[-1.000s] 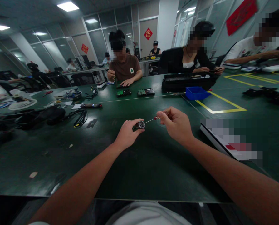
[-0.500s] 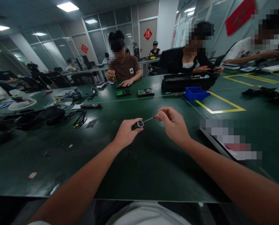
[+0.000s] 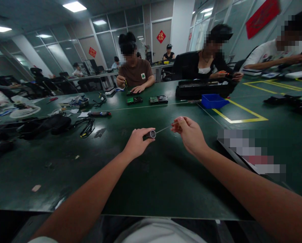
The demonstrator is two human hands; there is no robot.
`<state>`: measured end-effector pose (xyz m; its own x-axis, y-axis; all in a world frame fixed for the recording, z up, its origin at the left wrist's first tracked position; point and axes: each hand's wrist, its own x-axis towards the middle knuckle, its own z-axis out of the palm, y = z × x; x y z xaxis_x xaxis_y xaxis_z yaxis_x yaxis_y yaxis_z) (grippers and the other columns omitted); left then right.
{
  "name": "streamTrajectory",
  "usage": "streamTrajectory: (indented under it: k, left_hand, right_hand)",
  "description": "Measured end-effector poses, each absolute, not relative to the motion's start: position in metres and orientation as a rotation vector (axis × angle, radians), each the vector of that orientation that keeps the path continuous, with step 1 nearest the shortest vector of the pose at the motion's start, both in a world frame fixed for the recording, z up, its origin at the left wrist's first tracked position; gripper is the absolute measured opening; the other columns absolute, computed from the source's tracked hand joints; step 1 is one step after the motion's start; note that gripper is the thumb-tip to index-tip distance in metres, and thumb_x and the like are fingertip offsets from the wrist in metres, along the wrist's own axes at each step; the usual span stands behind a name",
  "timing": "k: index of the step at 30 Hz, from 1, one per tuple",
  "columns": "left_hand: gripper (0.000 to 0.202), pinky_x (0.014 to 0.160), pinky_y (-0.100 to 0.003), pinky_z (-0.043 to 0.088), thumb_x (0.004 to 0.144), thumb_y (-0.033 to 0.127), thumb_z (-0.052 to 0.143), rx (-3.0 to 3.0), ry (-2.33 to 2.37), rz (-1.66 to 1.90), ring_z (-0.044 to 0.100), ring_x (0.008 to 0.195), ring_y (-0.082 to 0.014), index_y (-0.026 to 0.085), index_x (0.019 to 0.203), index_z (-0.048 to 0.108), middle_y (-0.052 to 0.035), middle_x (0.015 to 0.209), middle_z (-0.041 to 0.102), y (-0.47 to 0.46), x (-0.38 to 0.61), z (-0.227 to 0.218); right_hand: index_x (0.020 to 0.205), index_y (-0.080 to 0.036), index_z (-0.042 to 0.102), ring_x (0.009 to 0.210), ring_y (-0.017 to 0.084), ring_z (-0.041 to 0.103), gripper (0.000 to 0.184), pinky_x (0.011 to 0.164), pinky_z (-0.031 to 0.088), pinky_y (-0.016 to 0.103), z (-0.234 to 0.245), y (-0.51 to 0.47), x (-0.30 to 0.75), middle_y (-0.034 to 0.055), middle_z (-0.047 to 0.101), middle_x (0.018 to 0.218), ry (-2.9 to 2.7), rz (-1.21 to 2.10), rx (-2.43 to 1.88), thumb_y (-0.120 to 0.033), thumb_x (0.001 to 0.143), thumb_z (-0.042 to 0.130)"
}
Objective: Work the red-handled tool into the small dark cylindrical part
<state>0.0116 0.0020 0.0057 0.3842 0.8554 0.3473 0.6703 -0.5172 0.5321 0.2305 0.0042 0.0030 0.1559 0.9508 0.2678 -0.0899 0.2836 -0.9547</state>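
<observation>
My left hand (image 3: 137, 143) is closed around a small dark cylindrical part (image 3: 151, 134) with a silvery round end, held just above the green table (image 3: 151, 182). My right hand (image 3: 190, 135) pinches the red handle of a thin screwdriver (image 3: 163, 129). Its metal shaft points left and its tip meets the silvery end of the part. Both hands hover at the table's middle, close together.
A blue bin (image 3: 213, 100) and a long black case (image 3: 201, 89) lie beyond my right hand, beside yellow floor-tape lines (image 3: 239, 114). Circuit boards (image 3: 146, 100), black cables (image 3: 86, 126) and bags (image 3: 44, 125) sit to the left. Several people work at the far side.
The screwdriver shaft has stretched a little longer between my hands as the right hand drew slightly right. The left hand and the part stay almost in place.
</observation>
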Motion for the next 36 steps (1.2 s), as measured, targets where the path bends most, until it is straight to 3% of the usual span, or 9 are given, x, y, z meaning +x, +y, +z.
streamTrajectory:
  k: [9,14,27,36]
  left_hand:
    - [0.041,0.107,-0.051,0.034,0.086,0.024,0.071,2.364,1.3,0.879,0.059,0.113,-0.0247,0.029,0.126,0.064,-0.0041,0.123,0.069,0.002,0.012,0.004]
    - [0.041,0.104,-0.049,0.037,0.086,0.023,0.071,2.38,1.313,0.906,0.059,0.114,-0.0243,0.029,0.126,0.064,-0.0034,0.124,0.068,0.003,0.011,0.003]
    - [0.041,0.107,-0.049,0.035,0.084,0.021,0.073,2.312,1.376,0.932,0.059,0.113,-0.0247,0.028,0.123,0.066,-0.0043,0.123,0.069,0.0,0.014,0.012]
    - [0.042,0.106,-0.048,0.035,0.083,0.025,0.074,2.277,1.398,0.892,0.06,0.11,-0.0251,0.029,0.124,0.066,-0.0038,0.122,0.069,0.003,0.011,0.005]
  right_hand:
    - [0.091,-0.022,0.063,0.072,0.017,0.063,0.026,0.07,0.05,0.034,0.015,-0.009,0.23,0.0023,0.067,0.08,-1.326,0.743,-1.008,-0.045,0.096,0.053]
    - [0.091,-0.021,0.061,0.071,0.017,0.064,0.023,0.068,0.051,0.034,0.025,-0.021,0.227,0.003,0.068,0.078,-1.463,0.606,-1.082,-0.04,0.098,0.049]
    - [0.096,-0.02,0.061,0.078,0.019,0.068,0.025,0.074,0.053,0.036,0.017,-0.019,0.221,0.0055,0.07,0.086,-1.47,0.708,-1.048,-0.043,0.096,0.05]
    - [0.096,-0.021,0.059,0.074,0.018,0.064,0.024,0.07,0.05,0.034,0.024,-0.022,0.227,0.0039,0.067,0.082,-1.42,0.493,-1.103,-0.04,0.1,0.045]
